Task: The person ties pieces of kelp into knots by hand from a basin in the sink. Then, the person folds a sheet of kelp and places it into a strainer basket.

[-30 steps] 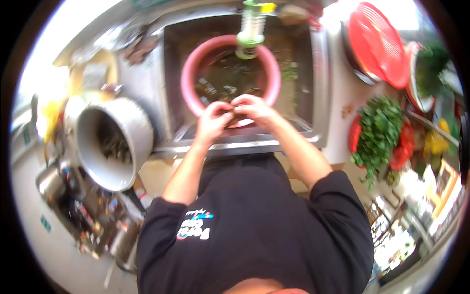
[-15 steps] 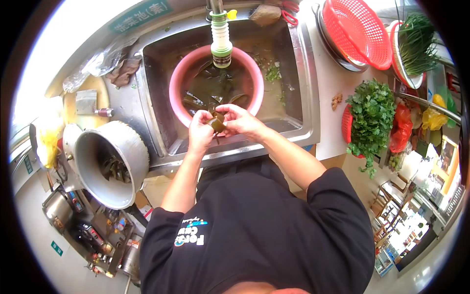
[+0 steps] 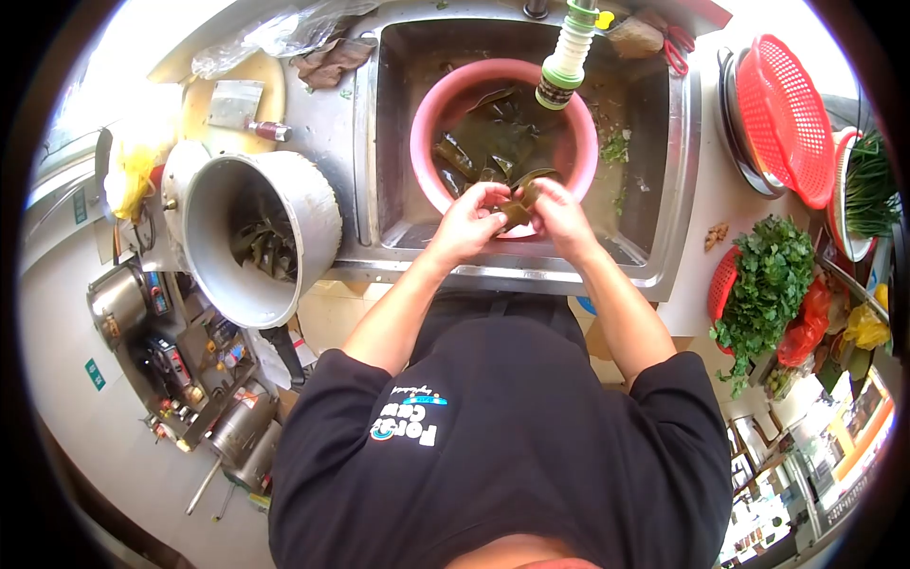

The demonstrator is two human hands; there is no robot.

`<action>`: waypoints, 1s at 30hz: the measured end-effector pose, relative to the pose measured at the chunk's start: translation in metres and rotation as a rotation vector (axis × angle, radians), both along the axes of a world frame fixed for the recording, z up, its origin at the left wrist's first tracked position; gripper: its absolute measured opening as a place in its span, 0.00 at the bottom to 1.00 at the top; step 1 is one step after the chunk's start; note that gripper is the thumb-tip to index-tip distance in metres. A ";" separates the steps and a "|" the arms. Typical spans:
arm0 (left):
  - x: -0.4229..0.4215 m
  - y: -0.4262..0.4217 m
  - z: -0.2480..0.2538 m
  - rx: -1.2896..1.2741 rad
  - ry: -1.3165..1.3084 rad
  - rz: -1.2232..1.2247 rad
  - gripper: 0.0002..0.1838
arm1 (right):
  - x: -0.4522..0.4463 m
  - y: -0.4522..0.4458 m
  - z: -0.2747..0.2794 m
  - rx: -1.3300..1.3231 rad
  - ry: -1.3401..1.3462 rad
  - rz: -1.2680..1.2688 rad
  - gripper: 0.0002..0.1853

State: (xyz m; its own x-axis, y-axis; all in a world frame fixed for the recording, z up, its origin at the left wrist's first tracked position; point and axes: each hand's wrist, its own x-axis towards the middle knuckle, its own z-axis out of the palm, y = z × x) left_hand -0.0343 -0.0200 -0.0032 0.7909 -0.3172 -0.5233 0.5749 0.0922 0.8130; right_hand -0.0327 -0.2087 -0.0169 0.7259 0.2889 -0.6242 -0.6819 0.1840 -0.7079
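Fingers of your left hand (image 3: 466,225) and right hand (image 3: 566,228) were closed on one dark green strip (image 3: 517,211), above the near rim of one pink basin (image 3: 424,142) in one sink (image 3: 675,142). One spout (image 3: 568,49) hung over the basin's far right side, covering part of it. More strips (image 3: 455,155) lay inside, too overlapped for counting. One pot (image 3: 320,213) stood left; one leafy bunch (image 3: 773,280) and one large red basket (image 3: 787,119) were right.

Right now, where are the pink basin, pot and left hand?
Pink basin (image 3: 423,142): head view, on its left rim.
Pot (image 3: 319,209): head view, on its outer wall.
Left hand (image 3: 466,226): head view, mid-hand.
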 end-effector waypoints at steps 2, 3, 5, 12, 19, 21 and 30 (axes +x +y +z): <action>-0.002 0.005 -0.005 0.001 -0.013 0.098 0.10 | 0.010 -0.011 -0.005 0.032 -0.041 -0.357 0.07; -0.003 0.014 -0.014 0.065 0.034 0.008 0.10 | 0.017 -0.020 -0.009 0.061 0.010 -0.458 0.07; -0.002 0.020 -0.013 0.123 0.129 -0.087 0.08 | 0.028 -0.036 -0.014 0.099 0.119 -0.591 0.07; 0.008 0.021 0.006 0.035 0.191 -0.074 0.10 | 0.008 -0.023 -0.010 -0.783 -0.536 -0.024 0.32; 0.018 0.016 0.009 0.021 0.125 -0.150 0.11 | 0.009 0.013 0.018 -0.782 -1.073 0.437 0.36; 0.022 0.026 0.008 0.015 0.144 -0.214 0.14 | 0.015 0.013 0.022 -0.647 -1.001 0.559 0.26; 0.010 0.038 -0.001 0.254 -0.216 -0.335 0.14 | 0.017 0.010 0.042 -0.607 -1.011 0.716 0.17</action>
